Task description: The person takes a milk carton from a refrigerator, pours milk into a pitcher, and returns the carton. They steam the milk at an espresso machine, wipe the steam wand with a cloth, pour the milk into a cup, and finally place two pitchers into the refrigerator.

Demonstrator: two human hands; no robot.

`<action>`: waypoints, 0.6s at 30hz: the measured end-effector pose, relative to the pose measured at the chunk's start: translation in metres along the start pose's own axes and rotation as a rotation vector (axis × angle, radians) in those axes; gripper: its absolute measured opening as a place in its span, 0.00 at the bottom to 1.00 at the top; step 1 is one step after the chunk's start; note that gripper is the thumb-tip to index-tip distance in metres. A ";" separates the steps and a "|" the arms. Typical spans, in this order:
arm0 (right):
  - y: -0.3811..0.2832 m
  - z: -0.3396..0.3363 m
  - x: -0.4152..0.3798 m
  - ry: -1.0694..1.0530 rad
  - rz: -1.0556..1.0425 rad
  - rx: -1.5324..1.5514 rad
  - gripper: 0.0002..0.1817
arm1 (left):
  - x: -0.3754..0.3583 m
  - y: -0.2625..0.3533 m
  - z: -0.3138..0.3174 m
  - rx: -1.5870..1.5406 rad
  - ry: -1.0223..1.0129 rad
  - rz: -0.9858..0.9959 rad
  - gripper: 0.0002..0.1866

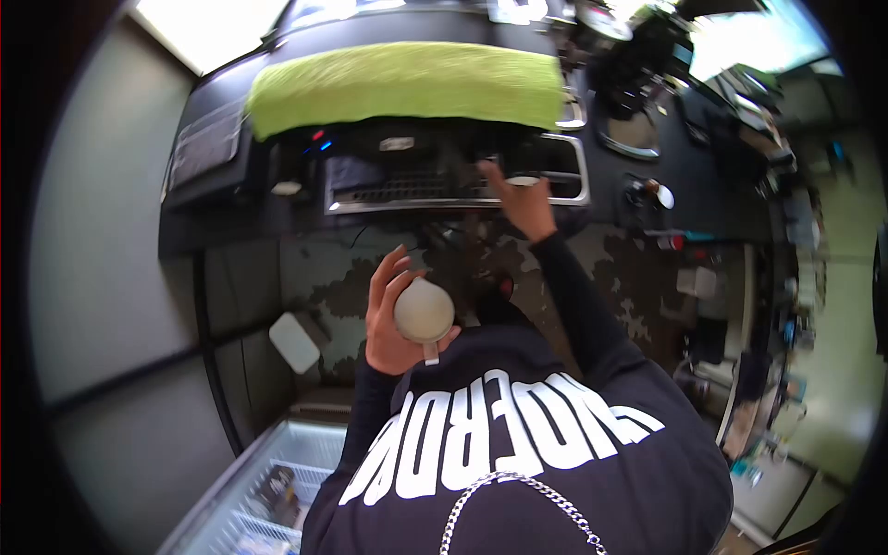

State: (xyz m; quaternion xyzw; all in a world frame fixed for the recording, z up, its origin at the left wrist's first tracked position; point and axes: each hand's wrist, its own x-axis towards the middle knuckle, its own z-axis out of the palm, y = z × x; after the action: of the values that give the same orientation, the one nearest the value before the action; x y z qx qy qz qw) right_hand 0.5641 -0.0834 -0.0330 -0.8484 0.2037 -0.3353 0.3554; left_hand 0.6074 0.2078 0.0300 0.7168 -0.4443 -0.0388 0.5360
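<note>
My left hand [387, 319] is wrapped around a milk pitcher [424, 311], held in front of my body. Pale, frothy-looking liquid fills its round opening, and the handle points back toward me. Farther out, my right hand [529, 205] reaches over the drip tray [412, 199] of an espresso machine. Its fingers curl around a small cup [524, 181], of which only a pale rim shows; the rest is dark and hidden. A lime-green towel [407, 85] covers the machine's top.
On the dark counter [606, 205] to the right stand a grinder [634, 97] and small tools. An open refrigerated case [310, 439] with wire baskets is at lower left. A white lidded bin [296, 342] is on the left, above a patchy floor.
</note>
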 end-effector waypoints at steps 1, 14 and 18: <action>0.020 0.010 -0.003 0.003 -0.032 -0.158 0.12 | 0.002 0.001 0.003 -0.035 -0.034 0.035 0.43; -0.068 -0.194 -0.165 -0.277 0.401 0.551 0.20 | 0.009 0.052 0.160 -0.363 -0.306 -0.075 0.50; -0.059 -0.264 -0.222 0.020 0.403 0.386 0.28 | 0.002 0.085 0.257 -0.348 -0.307 0.046 0.49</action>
State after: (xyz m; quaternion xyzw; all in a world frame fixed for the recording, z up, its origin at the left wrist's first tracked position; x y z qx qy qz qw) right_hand 0.2287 -0.0378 0.0544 -0.7040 0.3041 -0.2986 0.5681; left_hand 0.4212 0.0155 -0.0094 0.5890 -0.5235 -0.2110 0.5784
